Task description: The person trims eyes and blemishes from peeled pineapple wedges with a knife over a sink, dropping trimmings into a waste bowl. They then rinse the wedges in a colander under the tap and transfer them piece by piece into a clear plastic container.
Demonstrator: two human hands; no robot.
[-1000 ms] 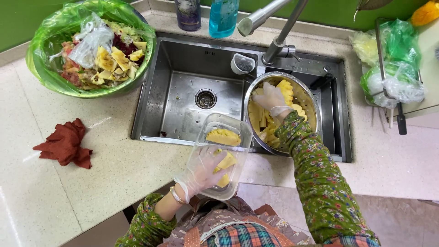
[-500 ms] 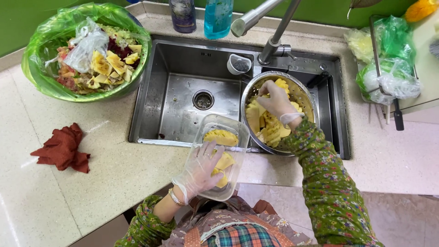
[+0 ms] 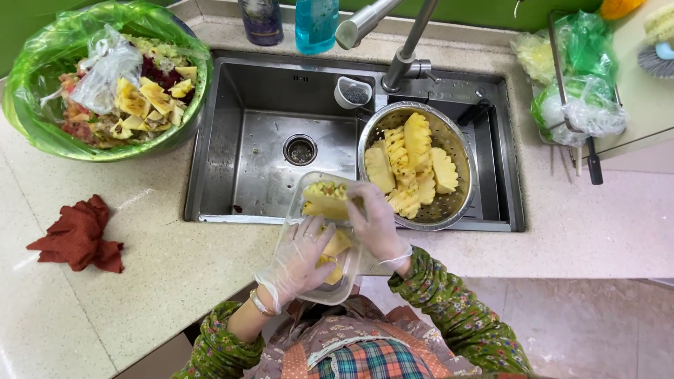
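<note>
R hand point(image 3: 378, 221) moved, pineapple piece point(image 3: 327, 205) gripped

Left hand point(image 3: 298, 260) and right hand point(image 3: 375, 221): clear disposable gloves. Sleeves green with small floral print. Bracelet at left wrist. Plaid-and-floral apron at front.

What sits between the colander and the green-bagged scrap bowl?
Head view: the steel sink basin with its drain, otherwise bare, between colander and scrap bowl.

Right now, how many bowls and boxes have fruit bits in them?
Clear plastic container, held by left hand and right hand: 1
Metal colander with pineapple pieces: 1
Green-bagged scrap bowl: 1
Total: 3
</note>
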